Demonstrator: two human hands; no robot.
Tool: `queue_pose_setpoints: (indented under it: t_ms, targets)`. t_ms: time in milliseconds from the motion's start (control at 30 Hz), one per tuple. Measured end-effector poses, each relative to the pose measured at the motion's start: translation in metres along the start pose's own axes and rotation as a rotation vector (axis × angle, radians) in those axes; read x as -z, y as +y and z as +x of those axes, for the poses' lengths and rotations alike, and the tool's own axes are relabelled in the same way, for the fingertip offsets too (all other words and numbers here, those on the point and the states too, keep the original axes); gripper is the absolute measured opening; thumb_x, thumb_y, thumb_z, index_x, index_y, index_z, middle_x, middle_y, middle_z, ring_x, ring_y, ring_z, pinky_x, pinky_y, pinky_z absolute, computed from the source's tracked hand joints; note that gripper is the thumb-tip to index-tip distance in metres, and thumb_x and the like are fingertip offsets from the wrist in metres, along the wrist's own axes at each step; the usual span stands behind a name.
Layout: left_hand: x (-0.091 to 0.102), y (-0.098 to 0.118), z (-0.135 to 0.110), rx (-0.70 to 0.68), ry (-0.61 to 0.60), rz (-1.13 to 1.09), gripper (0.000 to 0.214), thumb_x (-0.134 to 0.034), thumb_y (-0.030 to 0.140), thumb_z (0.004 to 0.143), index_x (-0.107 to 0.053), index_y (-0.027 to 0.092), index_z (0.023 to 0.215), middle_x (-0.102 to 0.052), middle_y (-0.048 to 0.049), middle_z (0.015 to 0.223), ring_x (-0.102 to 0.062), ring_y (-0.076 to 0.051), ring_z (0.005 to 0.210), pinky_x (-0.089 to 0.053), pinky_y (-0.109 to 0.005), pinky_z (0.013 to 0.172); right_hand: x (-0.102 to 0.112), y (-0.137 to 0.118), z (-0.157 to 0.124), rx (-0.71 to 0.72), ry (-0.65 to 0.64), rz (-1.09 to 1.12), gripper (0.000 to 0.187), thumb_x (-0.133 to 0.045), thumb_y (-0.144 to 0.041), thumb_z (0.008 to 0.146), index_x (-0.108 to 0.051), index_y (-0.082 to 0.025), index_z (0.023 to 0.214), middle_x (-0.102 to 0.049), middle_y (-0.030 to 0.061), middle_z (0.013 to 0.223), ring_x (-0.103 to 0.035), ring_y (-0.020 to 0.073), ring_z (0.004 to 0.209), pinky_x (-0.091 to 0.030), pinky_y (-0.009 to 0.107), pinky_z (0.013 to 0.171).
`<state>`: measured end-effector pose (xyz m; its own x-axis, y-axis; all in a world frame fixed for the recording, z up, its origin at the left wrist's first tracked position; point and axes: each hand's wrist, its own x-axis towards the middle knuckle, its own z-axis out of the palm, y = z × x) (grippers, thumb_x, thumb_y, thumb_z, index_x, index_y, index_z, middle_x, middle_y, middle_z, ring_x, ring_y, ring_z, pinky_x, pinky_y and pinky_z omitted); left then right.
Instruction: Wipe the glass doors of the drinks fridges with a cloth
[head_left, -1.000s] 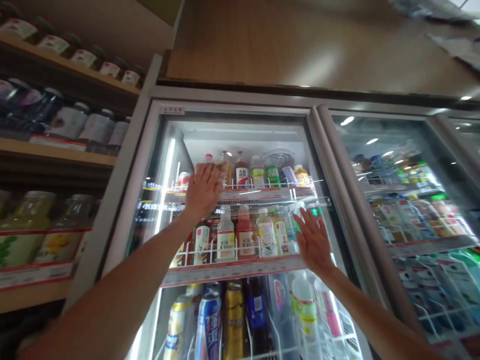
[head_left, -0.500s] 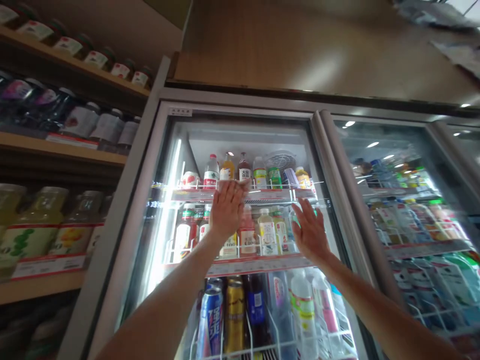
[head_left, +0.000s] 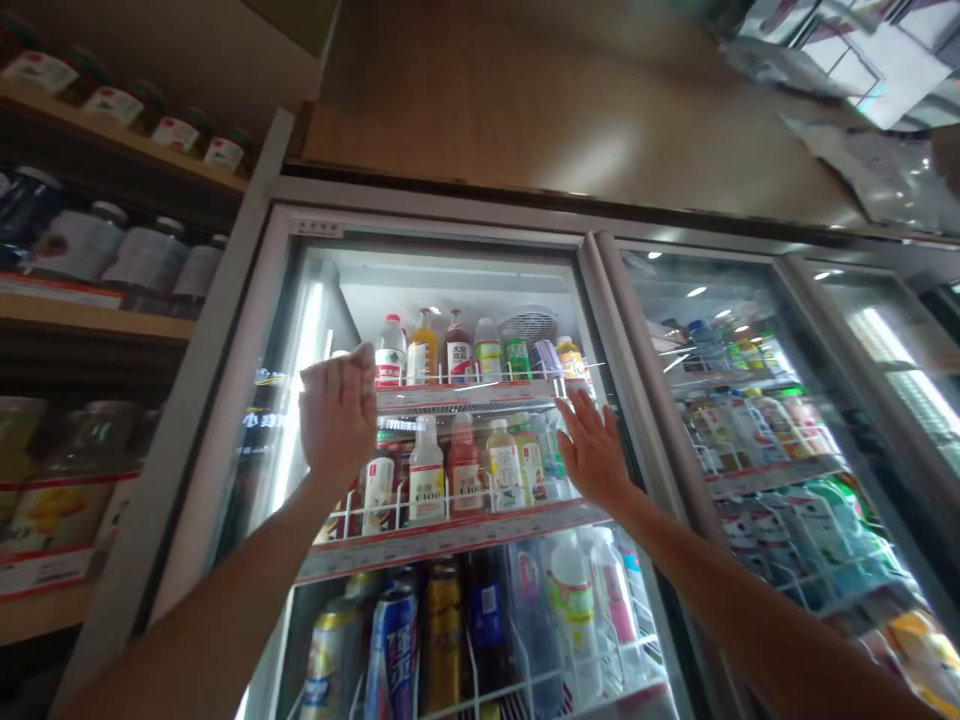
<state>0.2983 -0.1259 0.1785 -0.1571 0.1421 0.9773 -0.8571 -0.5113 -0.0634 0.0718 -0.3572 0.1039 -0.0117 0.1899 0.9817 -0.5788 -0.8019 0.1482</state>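
My left hand (head_left: 339, 420) is raised flat, palm toward the glass door (head_left: 457, 262) of a lit drinks fridge, near its left side. A blurred brownish edge shows past the fingertips; I cannot tell if it is a reflection or a thin cloth. My right hand (head_left: 592, 445), fingers spread, is at the right part of the same door and holds nothing. Whether either palm touches the glass is unclear. Behind the pane stand a red-capped bottle (head_left: 391, 352), a pink drink bottle (head_left: 465, 465) and a blue can (head_left: 393, 645) on wire-fronted shelves.
Left of the fridge, a wooden shelf (head_left: 97, 318) carries jars and large bottles. A second glass door (head_left: 720, 330) with more drinks adjoins on the right. Above runs a brown wooden panel (head_left: 517, 110), with plastic-wrapped goods (head_left: 862, 150) at the upper right.
My left hand has swept left across the door, from the middle shelves to near its left side. My right hand stays by the right part. The view has shifted toward the right.
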Motion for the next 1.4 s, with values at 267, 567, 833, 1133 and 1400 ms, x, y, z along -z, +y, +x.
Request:
queue_pose_setpoints:
  t_ms: [267, 567, 833, 1133, 1400]
  targets:
    - [-0.029, 0.108, -0.047, -0.154, -0.211, -0.088, 0.048, -0.036, 0.026, 0.088, -0.043, 0.016, 0.134, -0.033, -0.0133, 0.147, -0.026, -0.027, 0.138, -0.025, -0.050, 0.110, -0.007, -0.049, 0.013, 0.051, 0.096, 0.291, 0.048, -0.028, -0.028, 0.093, -0.035, -0.021, 0.140, -0.039, 0.0080, 0.145, -0.027, 0.0187, 0.139, -0.027, 0.045, 0.110]
    - [0.005, -0.002, -0.070, -0.465, -0.135, -0.176, 0.073, -0.040, 0.046, 0.087, -0.010, 0.014, 0.146, -0.027, -0.0170, 0.150, -0.021, -0.029, 0.140, -0.025, -0.051, 0.110, -0.028, -0.163, 0.053, 0.042, -0.144, 0.452, 0.048, -0.035, -0.038, 0.093, -0.040, -0.022, 0.138, -0.039, 0.0101, 0.145, -0.024, 0.0274, 0.138, -0.024, 0.054, 0.109]
    - [0.010, -0.038, -0.076, -0.345, -0.042, 0.033, 0.067, -0.025, 0.049, 0.091, -0.024, 0.006, 0.142, -0.035, -0.0247, 0.143, -0.025, -0.036, 0.137, -0.028, -0.057, 0.104, -0.039, -0.118, 0.048, 0.269, -0.013, 0.167, 0.042, -0.046, -0.040, 0.089, -0.049, -0.031, 0.130, -0.033, 0.0045, 0.148, -0.020, 0.0269, 0.139, -0.018, 0.053, 0.111]
    - [0.008, -0.032, -0.078, -0.301, -0.072, 0.029, 0.069, -0.023, 0.052, 0.091, -0.027, 0.004, 0.141, -0.031, -0.0229, 0.146, -0.023, -0.034, 0.138, -0.023, -0.055, 0.109, -0.030, -0.010, 0.068, -0.338, 0.128, 0.034, 0.045, -0.034, -0.024, 0.089, -0.050, -0.007, 0.128, -0.055, 0.0219, 0.122, -0.045, 0.0310, 0.118, -0.037, 0.054, 0.096]
    - [0.011, -0.032, -0.076, -0.286, -0.080, 0.018, 0.070, -0.019, 0.054, 0.090, -0.026, 0.007, 0.142, -0.032, -0.0219, 0.146, -0.025, -0.035, 0.137, -0.026, -0.057, 0.106, -0.043, -0.081, 0.038, 0.119, -0.068, 0.081, 0.055, -0.038, -0.034, 0.089, -0.031, -0.026, 0.143, -0.035, 0.0034, 0.148, -0.022, 0.0219, 0.139, -0.025, 0.046, 0.110]
